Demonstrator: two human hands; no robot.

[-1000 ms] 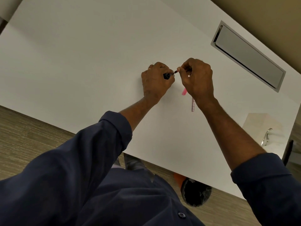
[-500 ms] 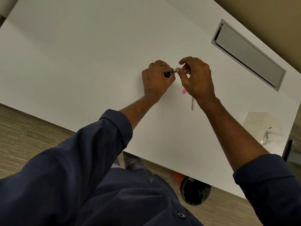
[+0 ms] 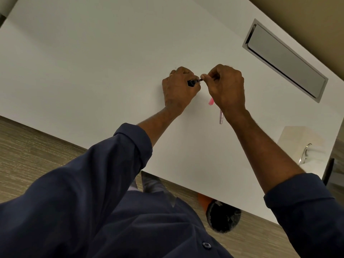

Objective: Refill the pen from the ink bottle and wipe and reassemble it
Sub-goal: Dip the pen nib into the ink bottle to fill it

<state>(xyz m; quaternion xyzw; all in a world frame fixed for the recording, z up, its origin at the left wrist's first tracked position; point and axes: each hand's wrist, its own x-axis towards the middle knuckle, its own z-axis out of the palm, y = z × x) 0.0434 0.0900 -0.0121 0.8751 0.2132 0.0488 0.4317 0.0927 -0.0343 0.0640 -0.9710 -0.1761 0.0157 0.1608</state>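
Above the middle of the white table, the left hand is closed around a small black pen part, while the right hand pinches its thin tip. A pink piece and a slim tube lie below the right hand.

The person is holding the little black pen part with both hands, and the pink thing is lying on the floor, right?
Not quite. The pink thing lies on the white table, beside the right hand, not on the floor. The head view shows this. The rest holds: the left hand and the right hand both hold the little black pen part.
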